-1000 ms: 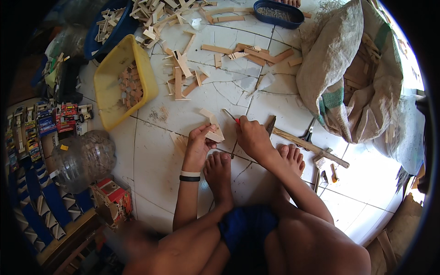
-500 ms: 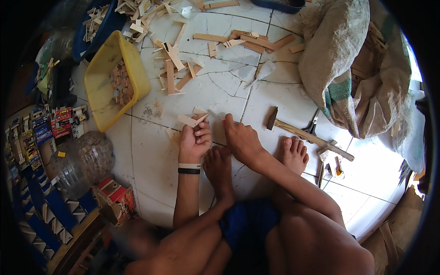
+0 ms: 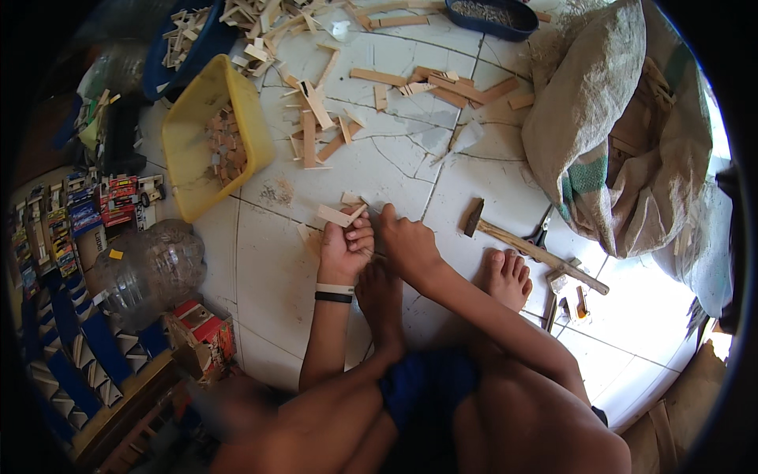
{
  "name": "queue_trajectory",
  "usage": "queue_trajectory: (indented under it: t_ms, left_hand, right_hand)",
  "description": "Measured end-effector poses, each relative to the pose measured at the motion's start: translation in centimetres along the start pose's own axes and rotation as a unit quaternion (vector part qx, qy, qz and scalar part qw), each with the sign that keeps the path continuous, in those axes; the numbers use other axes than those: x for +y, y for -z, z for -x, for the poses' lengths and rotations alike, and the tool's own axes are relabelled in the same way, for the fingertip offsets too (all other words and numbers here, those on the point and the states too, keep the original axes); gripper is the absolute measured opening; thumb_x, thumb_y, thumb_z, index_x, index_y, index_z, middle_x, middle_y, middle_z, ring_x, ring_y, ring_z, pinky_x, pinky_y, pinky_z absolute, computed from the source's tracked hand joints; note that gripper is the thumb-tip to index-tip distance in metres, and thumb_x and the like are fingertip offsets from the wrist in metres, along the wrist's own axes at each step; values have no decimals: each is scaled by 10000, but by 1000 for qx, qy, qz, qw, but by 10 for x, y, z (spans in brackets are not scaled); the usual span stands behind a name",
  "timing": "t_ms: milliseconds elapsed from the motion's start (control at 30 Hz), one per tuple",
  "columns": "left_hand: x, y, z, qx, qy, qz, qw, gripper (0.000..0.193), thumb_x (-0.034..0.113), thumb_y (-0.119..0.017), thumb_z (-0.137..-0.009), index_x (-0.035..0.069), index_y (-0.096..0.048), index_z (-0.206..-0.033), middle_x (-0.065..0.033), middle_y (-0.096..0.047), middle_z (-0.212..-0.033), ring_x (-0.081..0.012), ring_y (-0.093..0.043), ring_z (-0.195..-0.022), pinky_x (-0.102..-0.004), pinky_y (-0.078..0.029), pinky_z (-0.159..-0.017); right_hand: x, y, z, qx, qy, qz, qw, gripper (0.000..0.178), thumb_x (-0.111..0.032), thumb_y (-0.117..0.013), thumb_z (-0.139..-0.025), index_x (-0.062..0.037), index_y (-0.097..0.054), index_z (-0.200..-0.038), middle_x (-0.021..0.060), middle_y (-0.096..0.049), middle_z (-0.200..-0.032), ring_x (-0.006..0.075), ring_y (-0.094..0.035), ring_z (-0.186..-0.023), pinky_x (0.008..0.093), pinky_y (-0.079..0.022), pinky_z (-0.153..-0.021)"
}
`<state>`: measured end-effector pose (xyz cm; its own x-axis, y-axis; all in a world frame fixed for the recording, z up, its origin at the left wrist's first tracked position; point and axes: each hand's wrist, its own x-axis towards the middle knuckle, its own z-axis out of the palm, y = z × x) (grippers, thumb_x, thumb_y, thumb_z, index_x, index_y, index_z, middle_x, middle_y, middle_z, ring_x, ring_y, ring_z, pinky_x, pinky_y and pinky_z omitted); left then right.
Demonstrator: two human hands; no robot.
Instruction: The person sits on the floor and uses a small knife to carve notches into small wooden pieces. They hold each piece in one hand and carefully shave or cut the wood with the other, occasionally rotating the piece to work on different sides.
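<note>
My left hand is closed around a small joined piece of pale wood, its slats angled apart above the fingers. Close by on the right, my right hand is closed on a thin tool whose tip reaches the wood. Its handle is hidden in the fist, so I cannot tell its exact kind. Small pale wood pieces lie on the tiles beside my left hand. A hammer with a wooden handle rests to the right of my right hand, over dark-handled scissors.
A yellow tub with small wood blocks stands at the left, a blue basin behind it. Wood strips lie scattered ahead. A large woven sack stands at the right. Toy trucks and a plastic bottle are at the left.
The view has shifted slightly, moving the scene right and down. Both hands stay close together at the wood piece, and the right hand has moved a little nearer the left.
</note>
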<state>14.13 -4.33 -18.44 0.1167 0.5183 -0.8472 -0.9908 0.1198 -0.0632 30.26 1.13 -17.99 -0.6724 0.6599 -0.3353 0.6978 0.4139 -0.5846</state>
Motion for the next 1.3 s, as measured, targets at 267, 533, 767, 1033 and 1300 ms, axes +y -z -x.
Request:
queue_trajectory:
  t_ms: [267,533,767,1033,1300]
  left_hand:
    - [20,27,-14,-62,39,-149,986,235,255,-672,-985,21,-659,-975,-23,-601,-690,-128,-541,-521,-240,-410,-409]
    - [21,28,-26,-49,37,-217,974,222,271,-683,-986,52,-659,-961,-6,-582,-669,-127,-534,-520,-239,-405,-411]
    - [7,6,-11,58,-6,-274,960,242,312,-665,-1007,135,-584,-864,64,-459,-568,-42,-383,-435,-203,-289,-383]
    - [-3,2,-16,112,-36,-341,933,288,392,-660,-1023,126,-626,-916,25,-520,-626,-93,-451,-489,-234,-375,-457]
    - [4,-7,-7,123,-65,-462,876,363,424,-636,-1043,73,-684,-967,-18,-644,-678,-110,-594,-537,-244,-413,-473]
  right_hand:
    - [31,22,17,20,16,-15,1000,190,-201,-552,-1048,-32,-500,-1118,193,-720,-792,411,-729,-677,514,-576,-563]
    - [28,21,-3,75,47,1,996,203,-223,-523,-1069,-21,-543,-1066,187,-725,-853,387,-732,-703,488,-576,-572]
    - [25,27,-21,40,89,37,995,188,-199,-550,-1045,-13,-578,-1067,190,-721,-853,387,-732,-699,470,-584,-572]
    - [16,22,-24,34,71,29,996,190,-161,-597,-985,10,-568,-1065,219,-694,-710,406,-725,-652,496,-582,-553]
    - [10,16,-16,7,49,35,998,190,-109,-611,-922,-9,-514,-1051,199,-726,-782,390,-754,-707,467,-609,-577]
